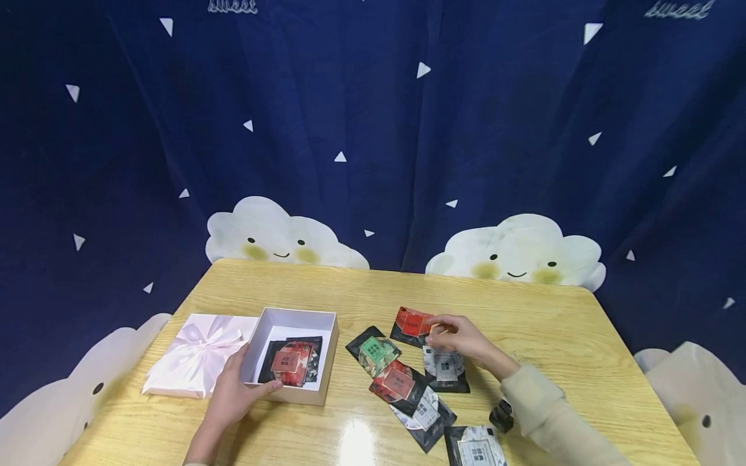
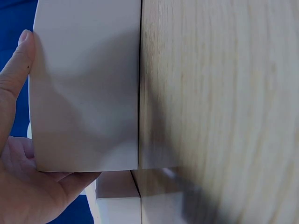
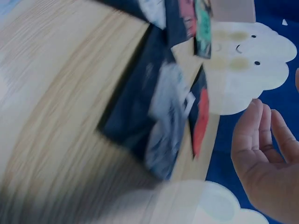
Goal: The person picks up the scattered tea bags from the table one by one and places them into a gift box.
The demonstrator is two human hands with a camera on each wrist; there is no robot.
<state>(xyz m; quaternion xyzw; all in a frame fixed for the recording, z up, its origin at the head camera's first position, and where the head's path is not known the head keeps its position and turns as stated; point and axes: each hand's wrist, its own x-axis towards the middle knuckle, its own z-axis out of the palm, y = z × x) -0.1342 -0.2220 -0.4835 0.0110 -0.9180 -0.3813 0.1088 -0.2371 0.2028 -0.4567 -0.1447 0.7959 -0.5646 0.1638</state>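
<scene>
Left hand (image 1: pixel 233 395), grasping a white box (image 1: pixel 329 367) at its near left corner. Right hand (image 1: pixel 460 338), released, fingers loosely bent, just above a bright red packet (image 1: pixel 411 325) and a grey-white packet (image 1: pixel 445 369), both flat and black-bordered with framed labels. Inside the box, overlapping: black-edged packets (image 1: pixel 291 364), one red-patterned uppermost. Between box and right hand: a green-labelled packet (image 1: pixel 374 350); a red packet with pinkish label (image 1: pixel 399 382), overlapping a white-patterned packet (image 1: pixel 427 415). Left of the box, on the wooden bench (image 1: pixel 553 336): a pale pink lid (image 1: pixel 195 349) with ribbon bow.
</scene>
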